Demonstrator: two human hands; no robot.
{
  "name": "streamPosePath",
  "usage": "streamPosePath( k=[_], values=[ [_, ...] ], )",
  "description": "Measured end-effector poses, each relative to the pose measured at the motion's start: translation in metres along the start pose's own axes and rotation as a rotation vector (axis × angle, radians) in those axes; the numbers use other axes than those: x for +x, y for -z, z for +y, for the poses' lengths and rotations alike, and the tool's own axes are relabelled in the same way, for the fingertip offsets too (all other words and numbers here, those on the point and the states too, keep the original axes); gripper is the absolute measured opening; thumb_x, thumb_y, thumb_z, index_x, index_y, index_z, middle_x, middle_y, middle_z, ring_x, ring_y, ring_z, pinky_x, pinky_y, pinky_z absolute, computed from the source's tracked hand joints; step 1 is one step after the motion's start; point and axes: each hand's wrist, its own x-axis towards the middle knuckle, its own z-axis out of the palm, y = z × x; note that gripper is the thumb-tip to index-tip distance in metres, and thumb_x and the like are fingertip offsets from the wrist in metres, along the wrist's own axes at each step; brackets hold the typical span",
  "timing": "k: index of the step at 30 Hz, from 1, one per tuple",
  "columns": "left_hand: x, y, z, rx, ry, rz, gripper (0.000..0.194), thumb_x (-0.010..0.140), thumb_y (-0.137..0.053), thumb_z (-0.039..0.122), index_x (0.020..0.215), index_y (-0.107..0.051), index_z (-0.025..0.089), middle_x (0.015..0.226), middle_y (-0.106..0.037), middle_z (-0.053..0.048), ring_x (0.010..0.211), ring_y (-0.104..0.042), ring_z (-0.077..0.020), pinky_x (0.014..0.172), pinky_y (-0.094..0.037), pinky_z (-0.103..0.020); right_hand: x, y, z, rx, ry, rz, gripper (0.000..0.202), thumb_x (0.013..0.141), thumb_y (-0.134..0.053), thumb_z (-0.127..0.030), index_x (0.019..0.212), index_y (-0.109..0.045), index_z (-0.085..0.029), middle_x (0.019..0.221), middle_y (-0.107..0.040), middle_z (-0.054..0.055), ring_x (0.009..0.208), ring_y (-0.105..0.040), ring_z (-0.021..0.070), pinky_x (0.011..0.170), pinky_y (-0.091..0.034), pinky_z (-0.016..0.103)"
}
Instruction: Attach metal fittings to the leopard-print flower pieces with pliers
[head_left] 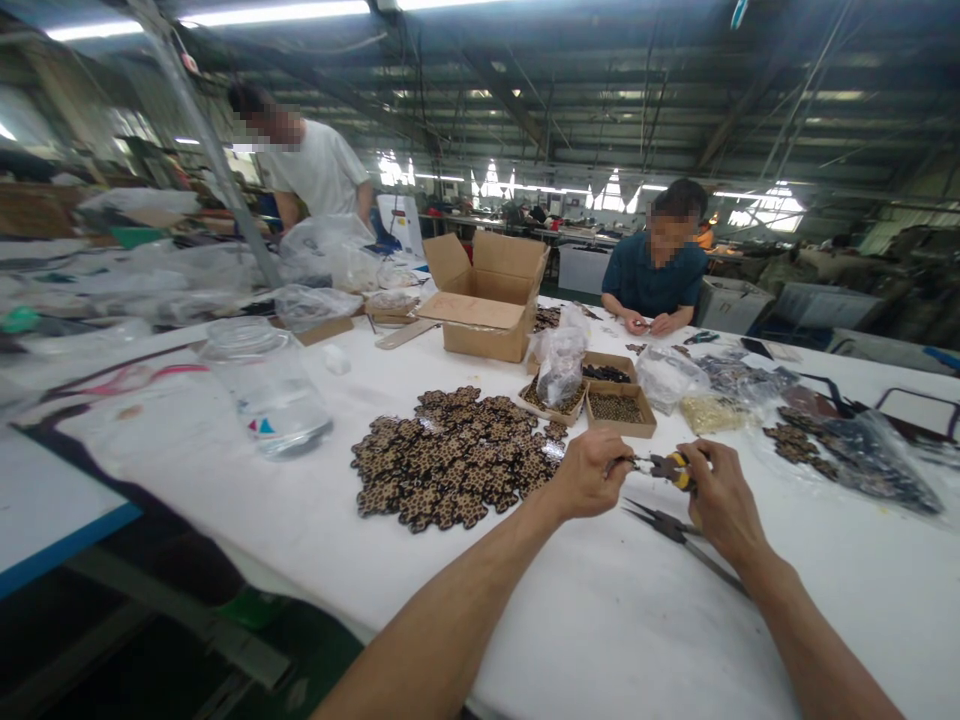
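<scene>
My right hand (724, 500) is closed round the yellow-and-black handles of a pair of pliers (667, 467), whose jaws point left. Close to the jaw tips, my left hand (592, 472) pinches something small and dark, mostly hidden by the fingers. On the white table (570, 620) below my right hand lies a second pair of pliers (664, 520), long-nosed and dark. Left of my hands spreads a pile of leopard-print, flower-shaped pieces (450, 460) with dark edges.
Small cardboard trays of metal bits (619, 408) stand beyond my hands, beside plastic bags (671, 378). Farther back is an open cardboard box (487, 335). A clear plastic jar (266, 395) stands at left. One person (652, 270) works across the table; another (322, 170) stands back left.
</scene>
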Motion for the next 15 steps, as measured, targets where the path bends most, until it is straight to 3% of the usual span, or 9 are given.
streamPosePath(
  k=[11,15],
  values=[
    [-0.0005,-0.0015,0.0008,-0.138,0.072,0.057,0.006,0.087,-0.059,0.017,0.088,-0.066,0.016,0.079,-0.063,-0.004,0.077,-0.057,-0.0163,0.073,-0.045,-0.029,0.0032,0.0038,-0.0062,-0.077,-0.031,-0.039,0.056,0.073,-0.049,0.002,0.125,-0.054,-0.019,0.119,-0.052,0.014,0.111,-0.048,0.0307,0.096,-0.047,0.043],
    [0.0008,0.0000,0.0025,-0.189,0.073,0.093,0.006,0.087,-0.060,0.017,0.086,-0.065,0.016,0.077,-0.063,-0.004,0.076,-0.057,-0.0162,0.072,-0.045,-0.029,0.0027,0.0064,-0.0081,-0.138,-0.058,-0.038,0.049,0.074,-0.052,0.000,0.118,-0.056,-0.021,0.113,-0.057,0.012,0.108,-0.052,0.0294,0.082,-0.048,0.037]
  ],
)
